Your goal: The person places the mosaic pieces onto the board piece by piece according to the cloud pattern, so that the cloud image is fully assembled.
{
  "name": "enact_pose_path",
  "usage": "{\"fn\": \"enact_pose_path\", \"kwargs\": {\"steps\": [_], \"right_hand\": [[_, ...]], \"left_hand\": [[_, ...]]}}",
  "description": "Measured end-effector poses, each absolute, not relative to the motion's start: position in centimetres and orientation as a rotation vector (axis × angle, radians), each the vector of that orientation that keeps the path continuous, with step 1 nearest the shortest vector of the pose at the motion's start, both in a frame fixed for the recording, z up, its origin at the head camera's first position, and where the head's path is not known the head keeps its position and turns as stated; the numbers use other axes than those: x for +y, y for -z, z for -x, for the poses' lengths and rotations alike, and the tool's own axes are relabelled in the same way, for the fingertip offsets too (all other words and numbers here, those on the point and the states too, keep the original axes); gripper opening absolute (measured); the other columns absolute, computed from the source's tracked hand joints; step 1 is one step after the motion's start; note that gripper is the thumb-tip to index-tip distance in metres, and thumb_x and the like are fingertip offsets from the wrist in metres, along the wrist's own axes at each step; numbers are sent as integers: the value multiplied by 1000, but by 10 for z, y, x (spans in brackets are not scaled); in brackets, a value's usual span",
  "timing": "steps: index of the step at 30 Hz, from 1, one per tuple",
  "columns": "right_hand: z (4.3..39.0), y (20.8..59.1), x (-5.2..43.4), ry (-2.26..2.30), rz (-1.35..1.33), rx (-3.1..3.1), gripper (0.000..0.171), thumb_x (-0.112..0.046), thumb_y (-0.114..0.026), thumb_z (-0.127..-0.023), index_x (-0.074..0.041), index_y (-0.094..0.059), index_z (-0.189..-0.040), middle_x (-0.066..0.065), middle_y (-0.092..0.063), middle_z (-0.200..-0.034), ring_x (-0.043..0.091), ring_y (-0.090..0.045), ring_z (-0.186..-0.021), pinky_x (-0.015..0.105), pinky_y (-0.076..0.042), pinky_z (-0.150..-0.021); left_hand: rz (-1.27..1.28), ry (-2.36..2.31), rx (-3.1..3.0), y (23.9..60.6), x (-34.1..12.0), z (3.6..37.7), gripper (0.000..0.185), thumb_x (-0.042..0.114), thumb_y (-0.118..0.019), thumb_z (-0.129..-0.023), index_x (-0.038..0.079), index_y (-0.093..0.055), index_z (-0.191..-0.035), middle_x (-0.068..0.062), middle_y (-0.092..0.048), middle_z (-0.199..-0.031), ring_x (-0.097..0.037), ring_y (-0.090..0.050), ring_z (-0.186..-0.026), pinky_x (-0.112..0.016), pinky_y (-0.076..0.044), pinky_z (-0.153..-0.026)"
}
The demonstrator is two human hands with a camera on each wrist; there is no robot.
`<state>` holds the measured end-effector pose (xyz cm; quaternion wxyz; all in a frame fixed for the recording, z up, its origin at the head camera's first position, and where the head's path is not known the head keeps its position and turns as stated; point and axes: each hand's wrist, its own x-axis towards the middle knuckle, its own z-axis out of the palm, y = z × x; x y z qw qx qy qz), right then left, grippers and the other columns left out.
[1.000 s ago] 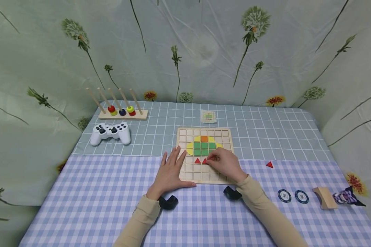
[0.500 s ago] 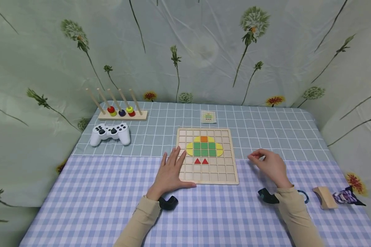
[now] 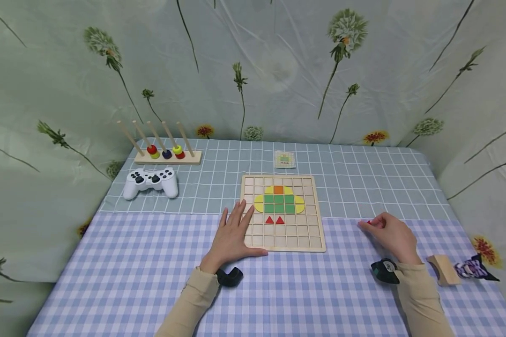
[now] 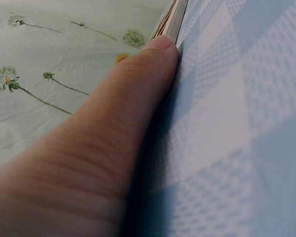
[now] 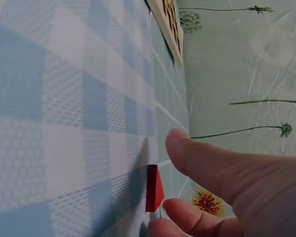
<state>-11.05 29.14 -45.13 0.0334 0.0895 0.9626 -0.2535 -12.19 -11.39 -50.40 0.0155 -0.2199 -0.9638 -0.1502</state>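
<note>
- Wooden grid board (image 3: 283, 245) sits mid-table in the head view, part-filled with green squares (image 3: 279, 203), yellow edge pieces, an orange square and two red triangles (image 3: 274, 219). The left hand (image 3: 233, 234) lies flat, fingers straight, over the board's left edge. The right hand (image 3: 391, 234) is well off to the board's right, fingertips closing on a loose red triangle (image 3: 368, 222) on the checked cloth. A gamepad (image 3: 151, 181), peg rack (image 3: 166, 154), pattern card (image 3: 284, 159) and wooden block (image 3: 442, 270) lie around.
- Left wrist view: the thumb (image 4: 113, 128) presses against the board's edge (image 4: 173, 19); the other fingers are out of shot.
- Right wrist view: thumb and forefinger (image 5: 207, 160) bracket the triangle (image 5: 154, 188), which looks to be resting on the cloth, pinch not yet firm.
- Judged step: picking up the third triangle. Next calls for a firm pinch, a lift, and a carry to an open cell by the other two.
</note>
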Motion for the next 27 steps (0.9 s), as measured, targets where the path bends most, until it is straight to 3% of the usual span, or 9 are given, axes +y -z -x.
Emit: {"fn": "enact_pose_path", "kwargs": {"steps": [11, 23, 27], "right_hand": [[114, 455, 292, 756, -310, 2952, 46, -43, -65, -87, 3, -59, -84, 7, -53, -69, 22, -48, -60, 30, -33, -48], [118, 464, 277, 942, -42, 3102, 21, -13, -75, -80, 0, -59, -84, 3, -55, -69, 18, -50, -61, 32, -37, -55], [120, 463, 266, 971, 19, 3131, 16, -11, -77, -78, -4, -63, -81, 3, -59, -71, 17, -50, -58, 31, -37, -52]], "left_hand": [[689, 491, -2979, 505, -114, 122, 121, 83, -58, -62, 12, -19, -153, -11, -9, -157, -24, -3, -143, -46, 2, -113], [701, 500, -2942, 505, -115, 121, 121, 84, -57, -63, 10, -22, -152, -13, -13, -157, -26, -6, -143, -49, -1, -113], [701, 510, -2948, 505, -114, 122, 121, 84, -57, -63, 11, -22, -152, -13, -12, -157, -26, -5, -143, -48, 0, -113]]}}
